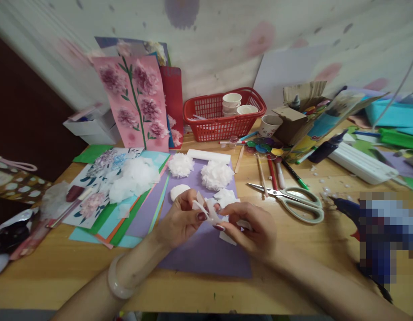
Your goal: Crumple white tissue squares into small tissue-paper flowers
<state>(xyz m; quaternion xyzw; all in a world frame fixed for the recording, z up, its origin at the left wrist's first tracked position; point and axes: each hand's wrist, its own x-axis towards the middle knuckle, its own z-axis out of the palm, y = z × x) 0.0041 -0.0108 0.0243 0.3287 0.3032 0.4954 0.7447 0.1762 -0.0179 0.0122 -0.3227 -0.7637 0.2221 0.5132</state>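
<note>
Paper piece (212, 212), thin, white and folded, is held above the purple sheet (204, 256): I record the left hand (183, 219) pinching one side, the right hand (252, 225) the other. Toward the sheet's far end, two ruffled white puffs (216, 174) look finished, in my judgement; the held piece looks unfinished. Left of the sheet lies gauzy, crumpled tissue (134, 178); right of it, smooth-handled scissors (302, 204) on the wooden tabletop (42, 285).

Two hands (176, 223) (255, 227), one red basket (211, 132), one scissors (278, 193)
</note>
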